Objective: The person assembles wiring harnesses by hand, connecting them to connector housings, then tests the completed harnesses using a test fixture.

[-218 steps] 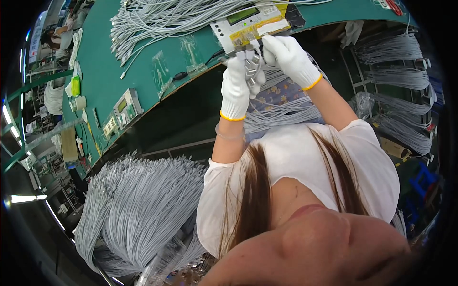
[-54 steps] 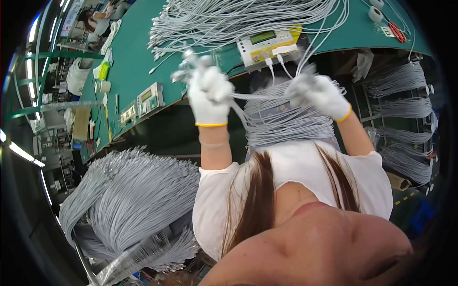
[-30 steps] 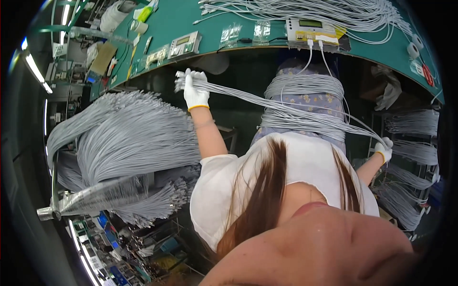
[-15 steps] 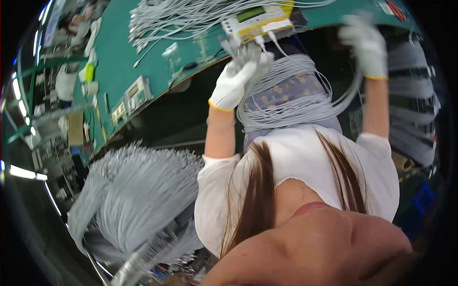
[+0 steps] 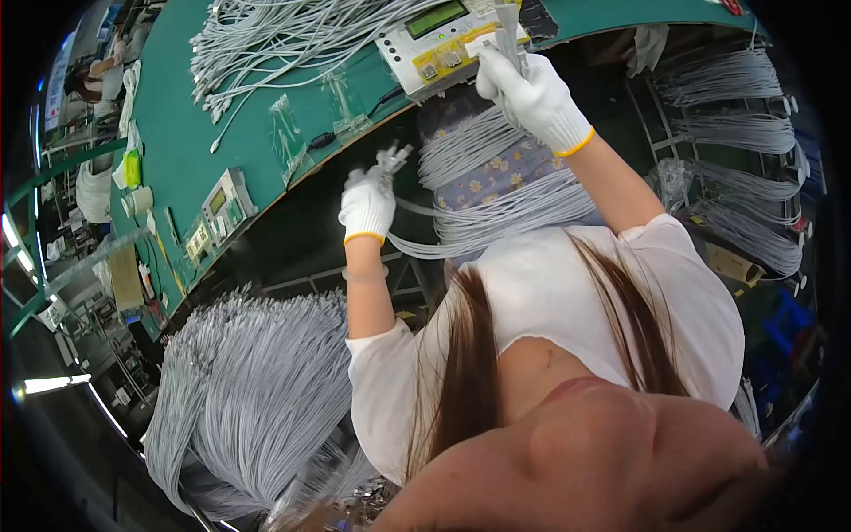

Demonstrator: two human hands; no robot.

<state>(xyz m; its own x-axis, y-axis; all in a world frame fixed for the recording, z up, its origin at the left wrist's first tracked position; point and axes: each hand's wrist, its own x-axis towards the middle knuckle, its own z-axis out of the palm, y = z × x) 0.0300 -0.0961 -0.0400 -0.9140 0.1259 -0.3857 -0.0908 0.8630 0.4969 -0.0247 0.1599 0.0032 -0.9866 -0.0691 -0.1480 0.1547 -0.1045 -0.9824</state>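
My left hand (image 5: pixel 368 206), in a white glove with a yellow cuff edge, is closed round a bunch of grey cable ends (image 5: pixel 391 160) just off the table's front edge. My right hand (image 5: pixel 542 102), gloved alike, is closed on grey cable ends (image 5: pixel 507 34) at the right side of a tester box (image 5: pixel 409 60). That box has a green screen and a yellow strip with sockets; two sockets left of my right hand show no plug. Whether a plug sits in the box under my fingers is hidden. Coiled grey cables (image 5: pixel 496 222) lie across my flowered lap.
On the green table (image 5: pixel 266 75), a pile of grey cables (image 5: pixel 292 35) lies left of the tester. A second device (image 5: pixel 226 199) sits farther left. Bundled cables (image 5: pixel 266 390) hang at my lower left, and more hang from a rack (image 5: pixel 736 133) at right.
My left hand has moved left, away from the tester, with the cable ends. My right hand has come from the far right to the tester. Two white plugs no longer show in the front sockets.
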